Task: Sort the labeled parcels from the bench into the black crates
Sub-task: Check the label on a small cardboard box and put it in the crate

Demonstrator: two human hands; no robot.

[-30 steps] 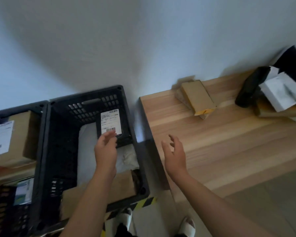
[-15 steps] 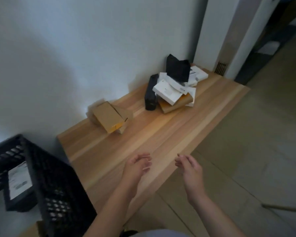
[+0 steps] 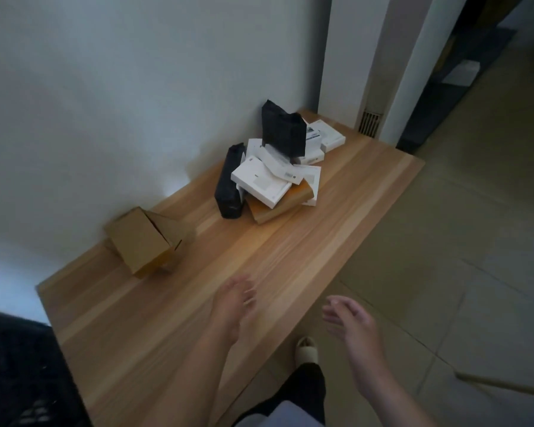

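both hands empty, left hand (image 3: 235, 303) and right hand (image 3: 349, 318) loose over the bench (image 3: 290, 257); parcels (image 3: 275, 177) piled by the wall, better lift the top white box first, steady

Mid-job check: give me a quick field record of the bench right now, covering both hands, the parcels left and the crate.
left hand: left hand open, holding nothing, over the light wooden bench
right hand: right hand open, holding nothing, beyond the bench's front edge
near parcels: brown cardboard boxes against the wall
far parcels: pile of white flat boxes with black pouches and a tan envelope
crate: black plastic crate, corner only, contents hidden
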